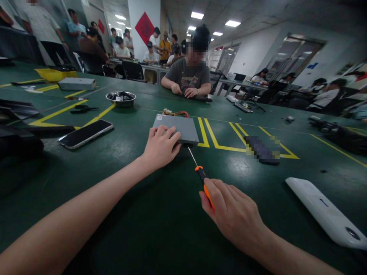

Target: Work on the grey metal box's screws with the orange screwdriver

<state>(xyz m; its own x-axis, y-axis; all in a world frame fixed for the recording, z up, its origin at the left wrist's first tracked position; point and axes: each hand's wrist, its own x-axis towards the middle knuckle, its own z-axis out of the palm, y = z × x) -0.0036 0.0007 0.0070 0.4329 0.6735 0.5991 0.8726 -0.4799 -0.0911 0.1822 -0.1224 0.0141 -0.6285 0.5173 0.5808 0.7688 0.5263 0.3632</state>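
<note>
A flat grey metal box (pixel 180 126) with coloured wires (pixel 176 113) at its far end lies on the green table (pixel 120 214). My left hand (pixel 161 147) rests on the box's near left corner, fingers curled over its top. My right hand (pixel 231 214) is closed round the orange-and-black handle of a screwdriver (pixel 200 175). The thin shaft runs up and left, with its tip at the box's near edge.
A black phone (pixel 85 134) lies to the left and a white device (pixel 325 211) to the right. A metal bowl (pixel 120 98) of small parts stands further back. Yellow lines mark the table. A person (pixel 187 74) sits opposite; several others sit behind.
</note>
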